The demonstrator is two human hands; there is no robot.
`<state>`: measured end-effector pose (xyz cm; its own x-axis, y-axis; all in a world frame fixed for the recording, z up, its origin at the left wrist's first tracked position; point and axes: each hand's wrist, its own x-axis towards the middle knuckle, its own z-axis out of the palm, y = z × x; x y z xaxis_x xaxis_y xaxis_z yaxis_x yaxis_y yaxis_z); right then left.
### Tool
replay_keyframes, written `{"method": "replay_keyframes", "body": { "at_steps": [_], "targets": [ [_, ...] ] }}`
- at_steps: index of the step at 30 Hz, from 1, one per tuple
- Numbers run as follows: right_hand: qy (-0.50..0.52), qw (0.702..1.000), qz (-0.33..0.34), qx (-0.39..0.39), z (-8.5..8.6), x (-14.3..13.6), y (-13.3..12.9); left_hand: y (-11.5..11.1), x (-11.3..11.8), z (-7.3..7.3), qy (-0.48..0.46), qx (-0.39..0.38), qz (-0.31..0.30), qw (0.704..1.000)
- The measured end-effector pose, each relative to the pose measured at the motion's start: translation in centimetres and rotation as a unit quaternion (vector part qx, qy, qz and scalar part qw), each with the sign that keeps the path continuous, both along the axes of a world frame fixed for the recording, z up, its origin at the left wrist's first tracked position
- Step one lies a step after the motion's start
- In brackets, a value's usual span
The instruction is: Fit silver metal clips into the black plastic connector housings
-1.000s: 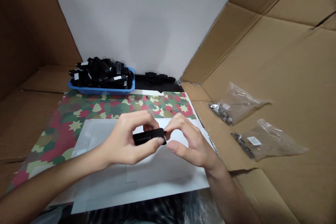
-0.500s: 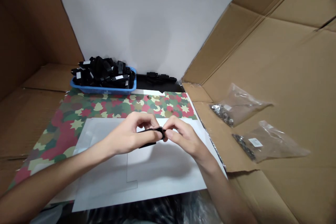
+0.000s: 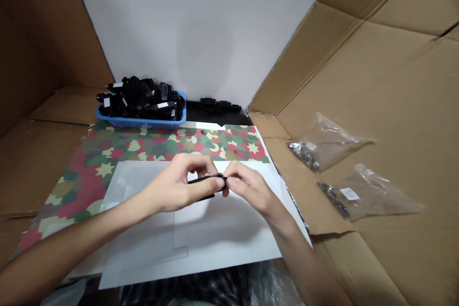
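Above the white paper, my left hand (image 3: 182,184) pinches a small black plastic part (image 3: 207,197) between thumb and fingers. Much of the part is hidden behind that hand, so its exact kind does not show. My right hand (image 3: 247,184) is closed at the part's right end, thumb and fingertips pressed together there. Whatever the right fingertips grip, if anything beyond the part's end, is too small to make out. Beneath both hands lies the white paper (image 3: 222,239), with thin drawn lines on its left half.
A blue basket (image 3: 143,123) heaped with black plastic parts stands at the back left. More black parts (image 3: 220,104) lie beside it on a dark surface. Two clear bags of small metal pieces, a rear bag (image 3: 330,141) and a front bag (image 3: 380,198), rest on cardboard at right.
Both hands stay almost in place. The black part has tilted slightly, and the right fingertips have shifted a little at its end.
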<state>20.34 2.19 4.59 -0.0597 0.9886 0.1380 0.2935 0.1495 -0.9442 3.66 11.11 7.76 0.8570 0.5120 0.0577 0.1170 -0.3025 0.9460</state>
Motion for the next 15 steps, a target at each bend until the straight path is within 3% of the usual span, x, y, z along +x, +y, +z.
{"method": "replay_keyframes", "body": {
  "at_steps": [3, 7, 9, 12, 15],
  "targets": [
    [-0.025, 0.999, -0.010, 0.035, -0.3, 0.3, 0.0, -0.1, 0.0, -0.3, -0.007, 0.047, 0.009, 0.999],
    [-0.063, 0.993, 0.001, 0.101, -0.5, 0.3, 0.0, -0.4, -0.2, -0.7, -0.026, 0.208, 0.056, 0.976],
    [-0.062, 0.988, 0.000, 0.143, -0.7, 0.3, 0.0, -0.4, -0.4, -0.7, -0.037, 0.264, 0.051, 0.963],
    [-0.033, 0.981, -0.034, 0.187, -0.9, 0.6, 0.1, 0.1, -0.8, -0.2, -0.053, 0.294, 0.011, 0.954],
    [-0.001, 0.982, -0.058, 0.177, -1.0, 1.6, 0.5, 1.0, -1.2, 0.5, -0.062, 0.314, -0.003, 0.947]
  ]
}}
